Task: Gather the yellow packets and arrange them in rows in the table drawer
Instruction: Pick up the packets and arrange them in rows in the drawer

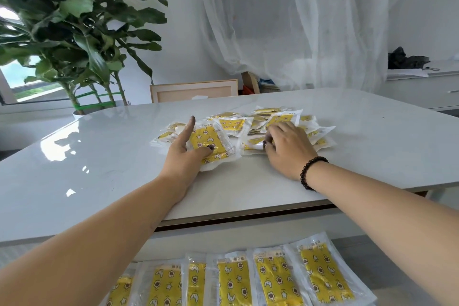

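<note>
- A loose heap of yellow patterned packets in clear plastic wrappers (260,129) lies on the glossy white table (99,169), toward the middle, a little nearer its far edge than its near one.
- The left hand (188,156) grasps one packet (211,143) at the near left side of the heap: the thumb is pressed on its yellow face, the forefinger sticks straight out past it, and the other fingers are hidden under the packet.
- The right hand (285,149) lies on the near right side of the heap, knuckles up, fingers curled into the wrappers; the thumb and fingers pinch a packet's white edge (which packet I cannot make out). A dark beaded bracelet (310,172) circles that wrist.
- Below the table's near edge the open white drawer (387,271) holds a row of the same packets (248,281), side by side, long sides touching or overlapping.
- A big leafy green potted plant (74,32) stands beyond the far left corner, and a sheer white curtain (298,20) hangs behind the far edge.
</note>
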A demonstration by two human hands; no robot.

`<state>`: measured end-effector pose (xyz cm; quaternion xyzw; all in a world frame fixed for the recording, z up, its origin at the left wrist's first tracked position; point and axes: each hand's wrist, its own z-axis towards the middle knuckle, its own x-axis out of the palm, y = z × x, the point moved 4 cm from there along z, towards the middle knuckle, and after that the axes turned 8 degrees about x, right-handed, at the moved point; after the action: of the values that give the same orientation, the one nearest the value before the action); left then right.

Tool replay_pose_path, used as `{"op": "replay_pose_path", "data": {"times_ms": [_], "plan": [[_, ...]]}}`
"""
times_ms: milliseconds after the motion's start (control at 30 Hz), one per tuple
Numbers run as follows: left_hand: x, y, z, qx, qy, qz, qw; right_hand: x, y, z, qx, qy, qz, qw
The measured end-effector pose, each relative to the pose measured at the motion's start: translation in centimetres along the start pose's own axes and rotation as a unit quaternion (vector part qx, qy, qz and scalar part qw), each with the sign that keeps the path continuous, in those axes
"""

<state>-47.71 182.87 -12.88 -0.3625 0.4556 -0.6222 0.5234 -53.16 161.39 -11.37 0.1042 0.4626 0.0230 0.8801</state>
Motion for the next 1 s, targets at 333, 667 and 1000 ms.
{"op": "replay_pose_path", "data": {"times_ms": [333, 667, 1000], "plan": [[0.6, -0.9, -1.0, -0.041, -0.005, 0.025, 0.999, 0.8, 2.3, 0.8, -0.087, 0.132, -0.221, 0.962], [0.7, -2.4, -3.0, -0.046, -0.018, 0.083, 0.995, -1.8, 5.3, -1.5, -0.167, 0.054, -0.295, 0.939], [0.4, -6.5, -8.5, -0.104, 0.077, 0.123, 0.984, -8.6, 3.7, -2.8, 0.078, 0.034, -0.016, 0.996]]}}
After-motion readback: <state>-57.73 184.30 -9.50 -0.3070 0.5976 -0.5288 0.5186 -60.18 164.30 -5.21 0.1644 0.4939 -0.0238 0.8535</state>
